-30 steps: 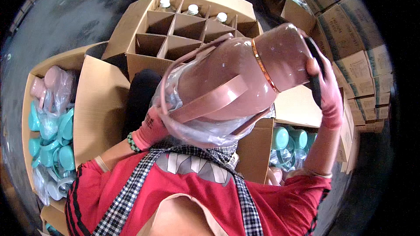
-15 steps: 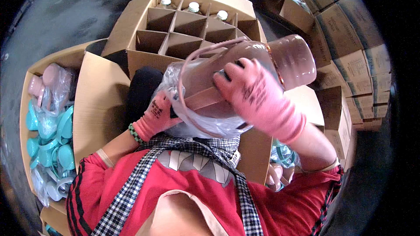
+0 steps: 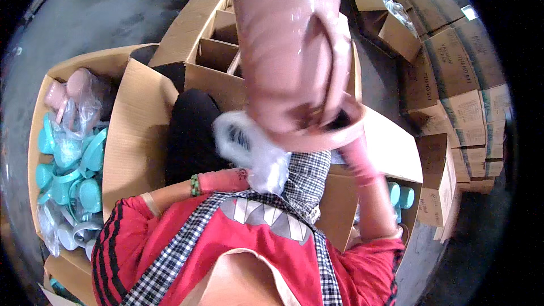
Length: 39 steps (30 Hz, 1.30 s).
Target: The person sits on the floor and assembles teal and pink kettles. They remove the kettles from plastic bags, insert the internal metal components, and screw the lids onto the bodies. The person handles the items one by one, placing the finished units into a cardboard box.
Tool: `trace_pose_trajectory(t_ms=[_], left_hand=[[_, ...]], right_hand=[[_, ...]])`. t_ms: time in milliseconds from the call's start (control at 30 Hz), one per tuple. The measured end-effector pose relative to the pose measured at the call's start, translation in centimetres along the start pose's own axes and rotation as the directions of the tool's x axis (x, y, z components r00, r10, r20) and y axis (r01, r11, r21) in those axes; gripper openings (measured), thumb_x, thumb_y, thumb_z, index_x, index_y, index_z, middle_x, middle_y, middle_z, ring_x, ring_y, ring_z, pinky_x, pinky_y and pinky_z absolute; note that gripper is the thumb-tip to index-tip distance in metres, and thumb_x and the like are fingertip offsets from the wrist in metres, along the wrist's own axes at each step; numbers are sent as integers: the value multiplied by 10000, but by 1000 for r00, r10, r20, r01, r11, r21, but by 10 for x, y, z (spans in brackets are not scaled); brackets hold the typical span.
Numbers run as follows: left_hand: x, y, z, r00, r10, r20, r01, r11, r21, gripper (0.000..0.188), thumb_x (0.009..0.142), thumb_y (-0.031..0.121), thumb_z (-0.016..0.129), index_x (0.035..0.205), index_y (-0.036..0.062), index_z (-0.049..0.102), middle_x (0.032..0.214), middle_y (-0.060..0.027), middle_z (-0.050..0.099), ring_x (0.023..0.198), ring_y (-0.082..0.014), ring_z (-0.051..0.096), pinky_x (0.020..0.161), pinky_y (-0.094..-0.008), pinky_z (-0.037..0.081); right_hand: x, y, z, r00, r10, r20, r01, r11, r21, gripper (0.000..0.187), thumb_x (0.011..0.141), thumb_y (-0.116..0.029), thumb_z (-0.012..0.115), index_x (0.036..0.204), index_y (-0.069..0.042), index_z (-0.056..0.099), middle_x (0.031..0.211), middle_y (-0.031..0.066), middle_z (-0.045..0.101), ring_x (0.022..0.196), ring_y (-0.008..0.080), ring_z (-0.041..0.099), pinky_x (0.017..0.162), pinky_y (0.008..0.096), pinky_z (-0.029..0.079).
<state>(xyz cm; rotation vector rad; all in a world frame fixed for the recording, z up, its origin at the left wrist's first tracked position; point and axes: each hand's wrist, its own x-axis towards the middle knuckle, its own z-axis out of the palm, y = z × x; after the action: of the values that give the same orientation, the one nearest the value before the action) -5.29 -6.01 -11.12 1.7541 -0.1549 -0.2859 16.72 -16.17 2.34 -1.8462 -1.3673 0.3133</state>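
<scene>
A large glossy pink jug-like flask shell (image 3: 289, 51) with a long side handle is raised close in front of me, blurred at its lower rim. My right hand (image 3: 357, 156), in a pink glove, grips it from behind the lower end; the fingers are hidden by the shell. Against my lap, my left hand (image 3: 226, 179), also gloved in pink, is closed on a crumpled clear plastic bag (image 3: 252, 150). The bag hangs just below the shell, and some left fingers are covered by it.
Ahead stands a divided carton (image 3: 215, 79), partly hidden by the shell. An open box (image 3: 116, 56) at left holds turquoise and pink plastic parts (image 3: 68, 175). Another box with turquoise parts (image 3: 405, 197) is at right. Stacked cartons (image 3: 453, 73) line the right side.
The pink shell has come out of the plastic bag and swung up and away, now upended. My right hand moved with it; my left hand stays low with the bag.
</scene>
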Motion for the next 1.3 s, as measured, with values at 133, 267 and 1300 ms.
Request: trace_pose_trajectory(t_ms=[133, 267, 1300], left_hand=[[-16, -26, -6, 994, 106, -4, -106, 992, 68, 369, 829, 221, 489, 1156, 55, 450, 1171, -99, 476, 1096, -220, 421, 943, -337, 308], [-56, 49, -49, 945, -316, -87, 324, 941, 102, 456, 778, 326, 559, 1105, 16, 481, 1120, -107, 515, 1040, -195, 463, 939, -293, 303], [74, 43, -172, 422, 183, -888, 140, 955, 263, 671, 735, 608, 442, 895, -41, 492, 845, -202, 540, 785, -257, 545, 737, -377, 425]], right_hand=[[-44, 3, 100, 984, 175, 44, -172, 837, 519, 331, 652, -97, 677, 947, -27, 542, 902, 49, 579, 872, 153, 536, 763, 290, 433], [-95, 53, 147, 965, 215, 150, -261, 832, 489, 388, 662, -135, 680, 999, -22, 525, 956, 69, 573, 922, 176, 530, 817, 305, 411], [85, 89, 67, 904, 420, -75, -268, 697, 665, 556, 873, -444, 320, 1230, -18, 348, 1230, 131, 383, 1098, 217, 396, 923, 344, 298]])
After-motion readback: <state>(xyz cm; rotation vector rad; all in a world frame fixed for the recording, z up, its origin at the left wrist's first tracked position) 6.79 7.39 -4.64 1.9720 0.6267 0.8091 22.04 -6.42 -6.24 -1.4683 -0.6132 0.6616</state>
